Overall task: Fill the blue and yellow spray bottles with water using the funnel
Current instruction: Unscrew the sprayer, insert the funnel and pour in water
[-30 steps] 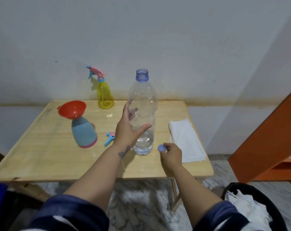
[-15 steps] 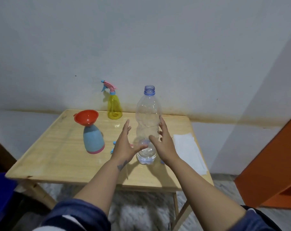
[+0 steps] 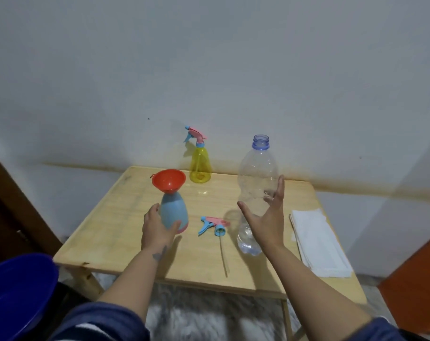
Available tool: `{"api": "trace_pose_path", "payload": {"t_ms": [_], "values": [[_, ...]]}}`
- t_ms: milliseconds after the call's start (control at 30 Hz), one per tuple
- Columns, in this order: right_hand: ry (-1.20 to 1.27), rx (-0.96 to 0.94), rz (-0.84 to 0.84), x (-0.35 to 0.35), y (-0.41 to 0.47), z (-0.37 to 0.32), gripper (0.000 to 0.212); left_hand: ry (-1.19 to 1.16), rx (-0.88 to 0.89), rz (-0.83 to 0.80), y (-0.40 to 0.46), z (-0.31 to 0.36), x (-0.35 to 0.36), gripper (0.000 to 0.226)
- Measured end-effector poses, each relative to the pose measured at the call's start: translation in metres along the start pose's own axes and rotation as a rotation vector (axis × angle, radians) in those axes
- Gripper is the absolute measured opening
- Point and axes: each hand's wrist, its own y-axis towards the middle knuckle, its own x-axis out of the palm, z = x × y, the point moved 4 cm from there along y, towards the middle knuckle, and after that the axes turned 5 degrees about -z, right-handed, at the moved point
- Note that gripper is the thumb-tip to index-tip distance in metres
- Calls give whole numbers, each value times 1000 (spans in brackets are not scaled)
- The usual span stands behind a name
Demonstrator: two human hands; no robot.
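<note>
Dark blue fabric of the sleeves [image 3: 98, 321] is showing at the bottom edge, and from it the two bare forearms are reaching over the pale wooden table [image 3: 115, 232]. The left hand [image 3: 157, 230] is cupping the lower side of the blue spray bottle [image 3: 173, 210], with the thumb and fingers spread around its smooth, egg-shaped body; I cannot tell how firmly they are pressing. The right hand [image 3: 265, 217] is standing open in front of the clear water bottle [image 3: 257, 193], with the fingers apart and not yet closed on it.

Between the hands, the removed spray head [image 3: 214, 225], pink and light blue, is lying on its side with its thin tube pointing toward the table's near edge. To the right a folded white cloth [image 3: 317, 242] is lying flat.

The orange funnel [image 3: 169, 180] is sitting in the neck of the blue bottle, a glossy plastic cone, leaning a little. The water bottle is thin, ribbed and uncapped, and only a little water is resting in its base.

For a good pour, I think the left hand should be steadying the blue bottle while the right one is gripping the soft water bottle gently, because a hard squeeze could make it spill.

Farthest, by the wall, the yellow spray bottle [image 3: 200, 166] is standing upright, translucent, with its head still on.
</note>
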Motion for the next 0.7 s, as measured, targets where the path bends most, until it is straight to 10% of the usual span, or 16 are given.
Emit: {"api": "trace_pose_path", "payload": {"t_ms": [233, 700], "values": [[-172, -9, 80, 19, 3, -18, 109, -14, 70, -142, 54, -16, 5, 87], [-717, 21, -565, 33, 0, -93, 110, -135, 207, -368, 86, -25, 1, 69]]}}
